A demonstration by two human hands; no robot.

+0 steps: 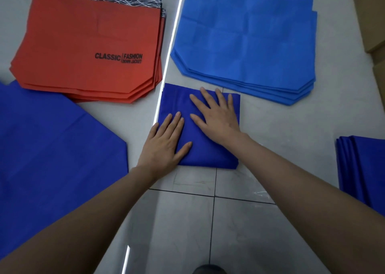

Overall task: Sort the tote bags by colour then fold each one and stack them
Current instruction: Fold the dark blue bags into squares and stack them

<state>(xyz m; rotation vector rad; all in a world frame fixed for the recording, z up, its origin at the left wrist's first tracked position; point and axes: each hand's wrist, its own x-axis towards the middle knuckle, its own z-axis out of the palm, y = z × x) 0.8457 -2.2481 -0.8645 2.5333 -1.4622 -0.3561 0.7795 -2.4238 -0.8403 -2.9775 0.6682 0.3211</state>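
My left hand [166, 140] and right hand [216, 115] lie flat, fingers straight, on the folded dark-blue bag [208, 155], evidently setting its creases; unfolded red stack [83, 44] lies at 11 o'clock.

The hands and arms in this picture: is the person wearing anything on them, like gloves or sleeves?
Nothing is worn that I can see. The left hand and right hand have no gloves, and no ring, watch or bracelet shows. The forearms are uncovered right to the picture's edge, so no sleeve comes into view.
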